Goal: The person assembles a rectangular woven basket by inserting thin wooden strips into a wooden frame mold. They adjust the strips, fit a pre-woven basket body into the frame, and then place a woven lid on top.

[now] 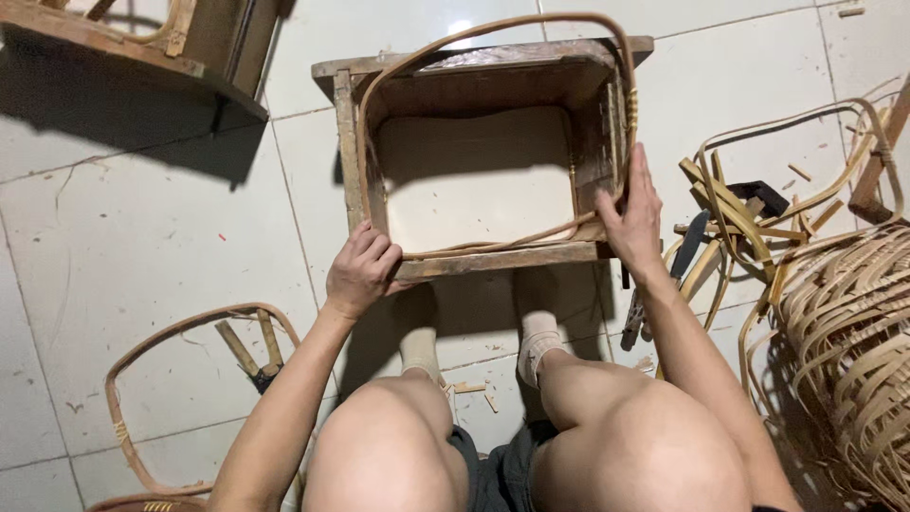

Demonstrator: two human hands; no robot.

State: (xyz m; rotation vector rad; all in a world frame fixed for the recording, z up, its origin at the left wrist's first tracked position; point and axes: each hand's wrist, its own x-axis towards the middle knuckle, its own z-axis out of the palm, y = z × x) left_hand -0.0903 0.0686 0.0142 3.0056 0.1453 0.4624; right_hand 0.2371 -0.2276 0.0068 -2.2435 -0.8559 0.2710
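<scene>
An open wooden box frame [474, 261] stands on the tiled floor in front of my knees. A bent cane hoop [493, 27] runs around its inner rim, bound with cord at the right side [631, 106]. My left hand [360, 270] grips the frame's near left corner together with the cane. My right hand [633, 213] lies flat with fingers stretched along the right wall, pressing the cane against it. My feet [536, 341] in pale socks rest just under the near edge.
A woven cane basket [853, 332] and loose cane strips [730, 204] lie at the right, with dark tools [687, 248] beside them. A finished cane hoop [180, 327] lies at lower left. A wooden stool or bench [142, 52] stands at upper left.
</scene>
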